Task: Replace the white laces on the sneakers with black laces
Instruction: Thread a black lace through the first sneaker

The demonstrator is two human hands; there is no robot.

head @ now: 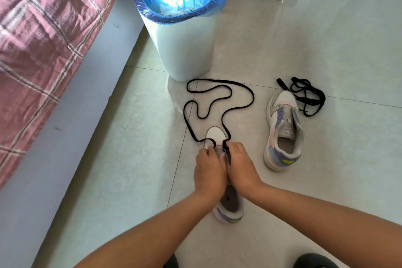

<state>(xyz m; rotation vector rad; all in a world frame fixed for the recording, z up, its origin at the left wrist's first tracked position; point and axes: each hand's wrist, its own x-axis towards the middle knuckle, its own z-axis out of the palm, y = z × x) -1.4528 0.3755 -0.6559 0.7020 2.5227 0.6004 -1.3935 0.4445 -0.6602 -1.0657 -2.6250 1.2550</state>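
A: Room? Floor (326,28) open toward 3 o'clock; bed (43,28) runs along 9, white bin (185,50) at 12, just beyond the lace loops.

B: Hidden? Near sneaker (217,135) mostly under both hands; eyelets unreadable.

A: Grips? Left hand (210,169) and right hand (241,165), each pinching the black lace (217,88) at the toe end.

B: Other sneaker (282,132) at 2 o'clock, unlaced, pastel panels; second black lace (309,95) bunched by its toe.
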